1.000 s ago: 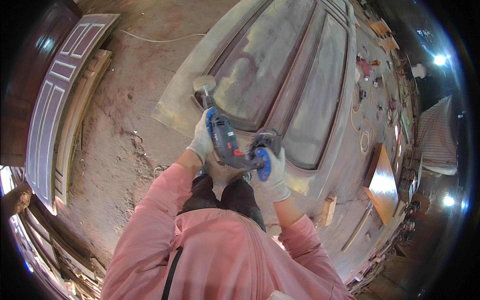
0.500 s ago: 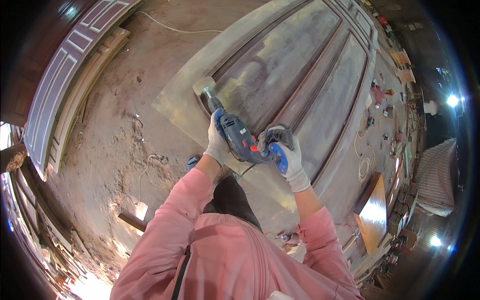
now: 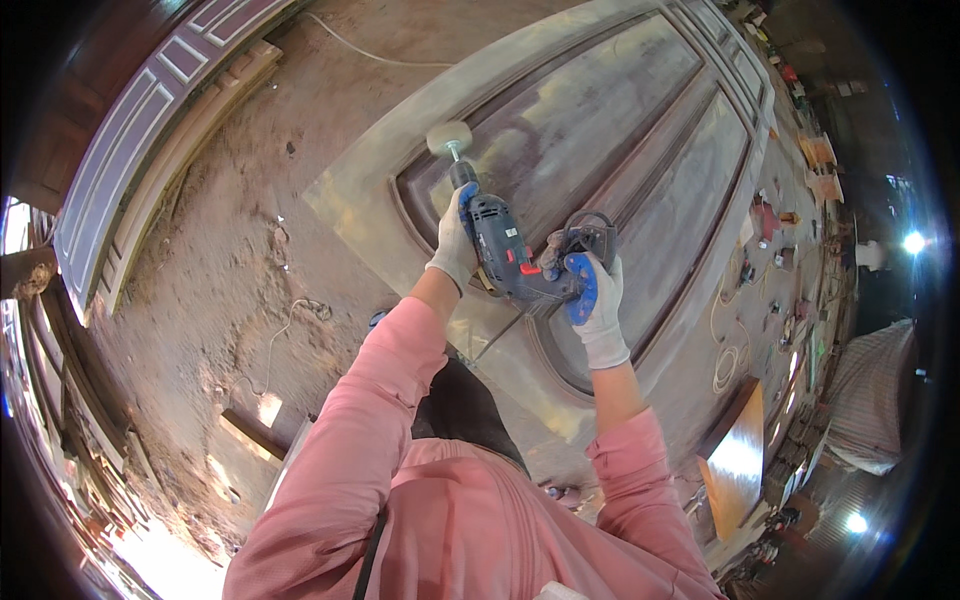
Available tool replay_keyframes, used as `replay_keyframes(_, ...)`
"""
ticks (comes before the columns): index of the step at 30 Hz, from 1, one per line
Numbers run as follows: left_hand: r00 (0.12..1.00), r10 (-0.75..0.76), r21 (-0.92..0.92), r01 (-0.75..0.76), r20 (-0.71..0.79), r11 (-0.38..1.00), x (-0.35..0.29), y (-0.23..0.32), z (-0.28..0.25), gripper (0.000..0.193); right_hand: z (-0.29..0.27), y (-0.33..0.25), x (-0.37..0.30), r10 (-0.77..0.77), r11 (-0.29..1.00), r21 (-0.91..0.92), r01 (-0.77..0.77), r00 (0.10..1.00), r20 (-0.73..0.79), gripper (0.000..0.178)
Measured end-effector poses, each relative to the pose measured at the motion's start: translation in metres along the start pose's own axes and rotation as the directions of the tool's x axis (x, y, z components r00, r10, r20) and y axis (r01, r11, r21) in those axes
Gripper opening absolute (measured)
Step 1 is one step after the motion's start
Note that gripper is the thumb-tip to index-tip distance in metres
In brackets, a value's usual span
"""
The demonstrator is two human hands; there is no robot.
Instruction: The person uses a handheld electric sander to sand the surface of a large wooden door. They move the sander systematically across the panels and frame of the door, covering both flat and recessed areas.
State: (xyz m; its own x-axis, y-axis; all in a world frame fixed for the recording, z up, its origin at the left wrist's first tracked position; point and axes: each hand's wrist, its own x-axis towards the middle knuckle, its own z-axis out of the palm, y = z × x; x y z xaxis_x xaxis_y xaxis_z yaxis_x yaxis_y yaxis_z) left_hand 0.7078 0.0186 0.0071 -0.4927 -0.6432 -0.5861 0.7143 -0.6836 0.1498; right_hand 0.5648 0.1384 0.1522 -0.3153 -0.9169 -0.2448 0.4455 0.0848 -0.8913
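A dark power drill (image 3: pixel 497 240) with a red switch is held across my body, its nose pointing away and slightly left. My left hand (image 3: pixel 455 242), in a white and blue glove, is closed around the drill's front by the chuck. On the rear handle, my right hand (image 3: pixel 600 315) is closed in a matching glove. A dark bundle (image 3: pixel 585 238) sits against the right hand; its kind is unclear. Fitted in the chuck, a pale round sanding wheel (image 3: pixel 449 138) is over the near left corner of a large panelled wooden door (image 3: pixel 590 120), which lies flat with pale patches.
More panelled doors (image 3: pixel 125 140) lean at the left. A thin cord (image 3: pixel 275 350) lies on the dusty floor, and a coiled cable (image 3: pixel 728 368) is right of the door. A shiny wooden board (image 3: pixel 735 465) stands at lower right. Stacked wood strips line the left edge.
Both hands and the drill have shifted slightly right in view. The wheel has moved up and right, from the door's outer frame toward the inset panel's edge moulding.
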Motion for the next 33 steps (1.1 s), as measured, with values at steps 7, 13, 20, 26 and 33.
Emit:
replay_keyframes(7, 0.999, -0.031, -0.080, 0.028, -0.043, 0.996, -0.057, -0.006, 0.002, 0.044, 0.011, -0.012, -0.010, 0.148, 0.988, -0.062, -0.142, 0.984, 0.095, 0.032)
replay_keyframes(13, 0.999, -0.023, -0.054, 0.025, 0.022, 0.998, -0.041, -0.006, -0.001, 0.043, 0.017, -0.018, -0.018, 0.093, 0.996, -0.028, -0.090, 0.992, 0.090, 0.033)
replay_keyframes(20, 0.999, -0.049, -0.062, 0.048, -0.017, 0.997, -0.049, -0.033, -0.017, 0.041, 0.003, -0.009, -0.060, 0.115, 0.993, 0.028, -0.113, 0.983, -0.141, 0.033)
replay_keyframes(26, 0.997, -0.066, -0.040, 0.064, -0.030, 0.997, -0.047, -0.032, 0.004, 0.034, -0.028, 0.006, -0.051, 0.045, 0.999, -0.002, -0.047, 0.968, -0.248, 0.035)
replay_keyframes(33, 0.994, -0.094, -0.115, 0.087, -0.062, 0.990, -0.080, -0.043, -0.027, 0.032, -0.016, 0.011, -0.103, 0.096, 0.994, 0.060, -0.088, 0.986, -0.140, 0.034)
